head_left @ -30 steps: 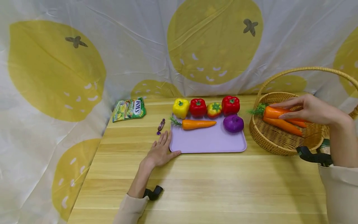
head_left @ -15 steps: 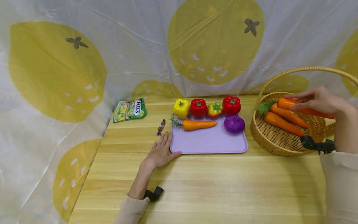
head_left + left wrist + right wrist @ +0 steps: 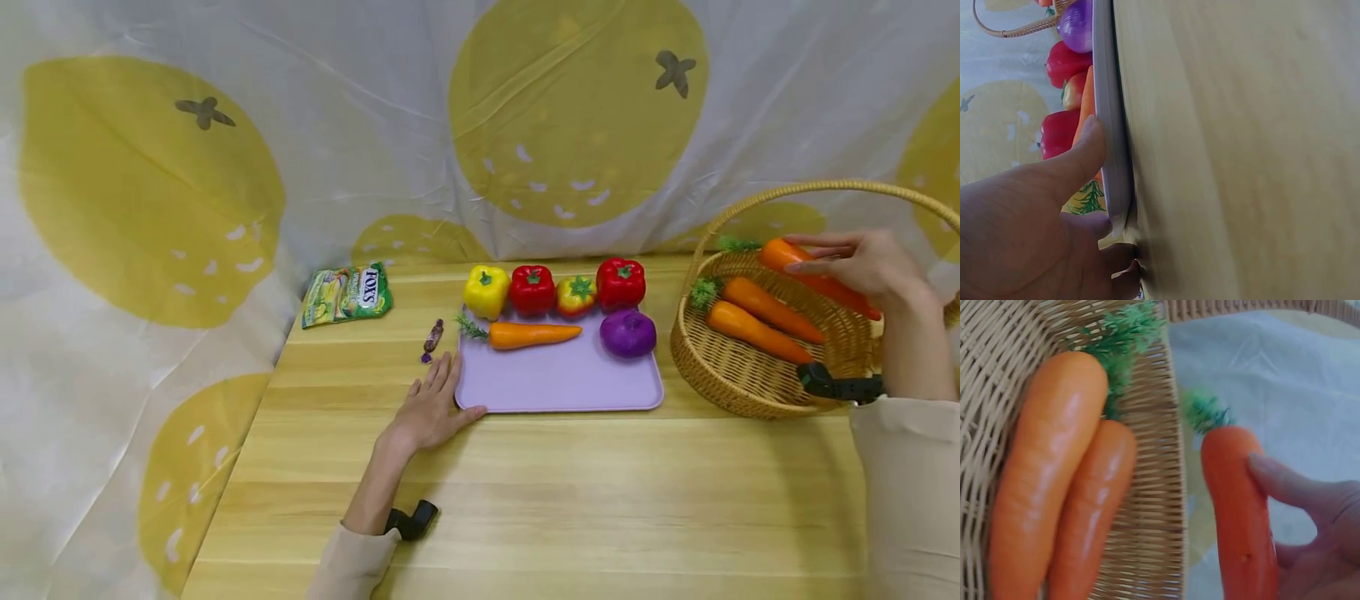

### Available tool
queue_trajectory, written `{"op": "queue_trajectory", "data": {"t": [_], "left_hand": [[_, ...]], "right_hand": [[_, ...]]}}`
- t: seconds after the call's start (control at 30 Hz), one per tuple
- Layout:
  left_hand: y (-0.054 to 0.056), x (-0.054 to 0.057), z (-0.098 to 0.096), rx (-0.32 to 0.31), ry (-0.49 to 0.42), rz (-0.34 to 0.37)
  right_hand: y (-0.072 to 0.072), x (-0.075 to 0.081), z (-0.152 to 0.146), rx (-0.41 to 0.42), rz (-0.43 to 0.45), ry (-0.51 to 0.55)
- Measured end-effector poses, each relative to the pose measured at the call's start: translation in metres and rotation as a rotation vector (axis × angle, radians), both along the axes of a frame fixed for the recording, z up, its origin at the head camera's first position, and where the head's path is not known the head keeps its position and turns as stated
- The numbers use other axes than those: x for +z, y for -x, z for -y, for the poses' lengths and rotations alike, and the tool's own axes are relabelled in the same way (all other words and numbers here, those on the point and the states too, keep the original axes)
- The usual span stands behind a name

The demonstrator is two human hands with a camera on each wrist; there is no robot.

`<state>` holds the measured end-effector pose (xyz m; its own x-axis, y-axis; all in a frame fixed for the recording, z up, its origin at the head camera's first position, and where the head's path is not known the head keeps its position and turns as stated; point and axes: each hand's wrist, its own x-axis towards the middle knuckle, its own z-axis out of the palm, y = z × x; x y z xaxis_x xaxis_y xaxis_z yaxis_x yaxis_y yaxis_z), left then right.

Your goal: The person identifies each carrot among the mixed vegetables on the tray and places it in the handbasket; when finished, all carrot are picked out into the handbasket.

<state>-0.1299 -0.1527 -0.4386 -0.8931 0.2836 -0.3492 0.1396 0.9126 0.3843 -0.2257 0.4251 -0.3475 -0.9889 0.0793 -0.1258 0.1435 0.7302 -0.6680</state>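
In the head view my right hand (image 3: 873,265) pinches an orange carrot (image 3: 821,279) with green fronds, held up over the back of the wicker basket (image 3: 693,367). The right wrist view shows the thumb pressed along this carrot (image 3: 1239,506). Two more carrots (image 3: 757,331) lie side by side in the basket. My left hand (image 3: 427,410) rests at the left edge of the lilac tray (image 3: 555,387), fingers straight, thumb over the near corner. In the left wrist view the thumb lies on the tray's rim (image 3: 1110,125). Another carrot (image 3: 534,335) and a purple onion (image 3: 627,333) lie on the tray.
A yellow bell pepper (image 3: 486,292), red peppers (image 3: 532,290) and a red-yellow one (image 3: 576,297) line the tray's back edge. Left of it are a wrapped candy (image 3: 433,336) and a green FOX'S bag (image 3: 347,296). The basket's tall handle (image 3: 825,187) arches over the right side.
My right hand has lifted its carrot off the others, up and to the right, then slightly back left with its fronds coming into view. My left hand and the tray keep their places.
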Motion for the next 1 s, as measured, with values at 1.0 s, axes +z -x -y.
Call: {"op": "queue_trajectory", "data": {"t": [1.0], "left_hand": [[-0.001,-0.003,-0.001,0.002,0.004,-0.025]], "right_hand": [[0.021,-0.052,0.02,0.452,0.228,-0.041]]}}
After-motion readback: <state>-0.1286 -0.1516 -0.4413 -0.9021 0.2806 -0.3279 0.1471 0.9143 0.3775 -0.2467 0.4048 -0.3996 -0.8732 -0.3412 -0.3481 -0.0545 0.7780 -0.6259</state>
